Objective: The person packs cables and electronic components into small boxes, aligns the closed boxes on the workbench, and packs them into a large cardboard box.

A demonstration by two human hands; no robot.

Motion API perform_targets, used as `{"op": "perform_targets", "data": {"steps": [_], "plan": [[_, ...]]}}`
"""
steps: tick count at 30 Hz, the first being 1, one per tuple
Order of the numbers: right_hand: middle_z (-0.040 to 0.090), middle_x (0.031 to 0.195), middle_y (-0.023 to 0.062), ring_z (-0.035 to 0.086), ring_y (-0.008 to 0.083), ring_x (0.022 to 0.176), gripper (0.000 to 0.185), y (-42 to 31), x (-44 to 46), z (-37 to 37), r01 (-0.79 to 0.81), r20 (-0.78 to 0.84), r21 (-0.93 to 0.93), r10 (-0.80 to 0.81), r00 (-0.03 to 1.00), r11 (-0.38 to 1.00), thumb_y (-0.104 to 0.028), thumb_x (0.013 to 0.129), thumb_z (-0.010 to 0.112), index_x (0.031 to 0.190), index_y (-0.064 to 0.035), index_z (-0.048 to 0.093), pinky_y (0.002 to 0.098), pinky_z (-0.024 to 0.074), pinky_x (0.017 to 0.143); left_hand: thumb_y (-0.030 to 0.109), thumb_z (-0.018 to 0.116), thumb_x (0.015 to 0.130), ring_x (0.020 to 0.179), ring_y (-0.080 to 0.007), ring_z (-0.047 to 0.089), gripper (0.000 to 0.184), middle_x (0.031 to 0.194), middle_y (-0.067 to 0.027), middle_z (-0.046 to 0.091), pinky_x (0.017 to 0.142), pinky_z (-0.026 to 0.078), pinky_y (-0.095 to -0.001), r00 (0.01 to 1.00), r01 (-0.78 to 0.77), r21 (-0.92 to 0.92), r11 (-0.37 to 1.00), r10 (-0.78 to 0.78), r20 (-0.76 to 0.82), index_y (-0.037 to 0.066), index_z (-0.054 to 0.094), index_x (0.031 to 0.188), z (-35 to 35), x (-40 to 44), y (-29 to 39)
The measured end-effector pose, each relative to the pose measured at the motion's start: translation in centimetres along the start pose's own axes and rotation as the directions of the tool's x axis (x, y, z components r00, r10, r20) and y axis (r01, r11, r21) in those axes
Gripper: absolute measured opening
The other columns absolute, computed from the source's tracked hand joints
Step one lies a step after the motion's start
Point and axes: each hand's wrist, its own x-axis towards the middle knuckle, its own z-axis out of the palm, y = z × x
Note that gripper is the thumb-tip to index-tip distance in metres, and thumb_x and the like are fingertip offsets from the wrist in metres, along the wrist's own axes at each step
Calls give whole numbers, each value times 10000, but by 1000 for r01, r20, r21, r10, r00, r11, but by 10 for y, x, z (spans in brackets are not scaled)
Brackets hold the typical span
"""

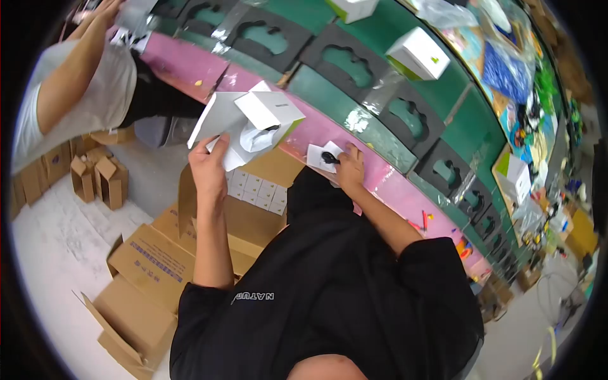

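Note:
My left hand [212,170] is closed on the edge of an open white cardboard box [265,111], tilted at the pink bench edge with its flaps spread. A clear plastic bag [258,138] with something in it shows in the box's opening. On the pink strip, my right hand [352,168] has its fingers around a small black item [329,157], possibly a bundled cable. Under that item lies a white paper leaflet [318,158], close to my fingertips.
Black foam cutouts [408,120] line the green conveyor [465,126], with white boxes [418,54] beyond. A carton [253,218] holding several small white boxes [256,189] stands below the bench. Red-handled pliers [424,220] lie rightward. Another person's arm [76,79] reaches in at left.

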Motion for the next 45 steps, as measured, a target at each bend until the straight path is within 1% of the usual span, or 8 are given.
{"op": "perform_targets", "data": {"steps": [10, 16, 19, 24, 34, 39, 41, 45], "plan": [[615, 1028, 122, 567, 329, 1000, 258, 10, 17, 5, -154, -89, 71, 160, 983, 985, -114, 707, 743, 937, -47, 647, 431, 427, 907, 76, 670, 885, 904, -137, 626, 256, 1045, -81, 669, 822, 483, -259, 972, -132, 4, 991, 129, 198, -81, 645, 1087, 48, 21, 30], [616, 1034, 119, 561, 325, 1023, 247, 17, 0, -16, -75, -267, 228, 136, 954, 971, -140, 706, 764, 910, -55, 655, 408, 422, 924, 81, 676, 880, 880, -129, 619, 250, 1029, -77, 668, 791, 474, -250, 959, -141, 31, 990, 129, 252, -76, 649, 1074, 62, 27, 35], [599, 1066, 132, 550, 324, 1055, 264, 24, -16, -5, -205, -219, 452, 330, 918, 868, -144, 701, 772, 925, -55, 663, 398, 424, 930, 85, 678, 878, 859, -118, 604, 260, 1006, -71, 668, 768, 464, -240, 957, -168, 58, 984, 149, 250, -84, 652, 1074, 68, 24, 42], [537, 1177, 155, 528, 358, 1080, 309, 24, -24, 0, -48, -223, 154, 82, 971, 987, -127, 664, 780, 937, -50, 657, 438, 438, 919, 89, 680, 877, 835, -105, 590, 271, 979, -66, 669, 752, 457, -233, 953, -170, 82, 982, 142, 268, -92, 654, 1077, 71, 23, 44], [614, 974, 120, 580, 311, 971, 453, 21, -3, 34, -218, -195, 29, 220, 956, 975, -176, 678, 741, 1088, -63, 587, 444, 420, 844, 91, 680, 875, 884, -125, 613, 220, 996, -72, 674, 808, 467, -254, 928, -247, 180, 952, 179, 328, -66, 667, 1029, 77, 28, 38], [622, 988, 112, 578, 319, 959, 261, 31, -14, 34, -172, -309, 186, 224, 924, 967, -124, 681, 702, 934, -99, 644, 435, 433, 848, 74, 686, 873, 892, -128, 613, 217, 999, -81, 683, 814, 464, -253, 923, -153, 157, 976, 84, 374, -77, 669, 1027, 76, 38, 34], [620, 981, 116, 580, 326, 954, 226, 24, -5, 37, -102, -330, 252, 184, 926, 962, -101, 684, 693, 905, -100, 647, 433, 446, 842, 77, 692, 867, 911, -122, 599, 216, 1005, -72, 678, 828, 452, -259, 900, -296, 168, 940, 215, 379, -69, 675, 1026, 76, 42, 30], [656, 847, 172, 642, 378, 813, 217, 24, -14, 3, -286, -171, 533, 432, 885, 796, -59, 747, 693, 936, -29, 590, 435, 514, 730, 108, 685, 879, 872, -102, 583, 240, 973, -52, 671, 794, 439, -234, 914, -219, 221, 950, 120, 387, -68, 673, 1042, 83, 39, 35]]}}
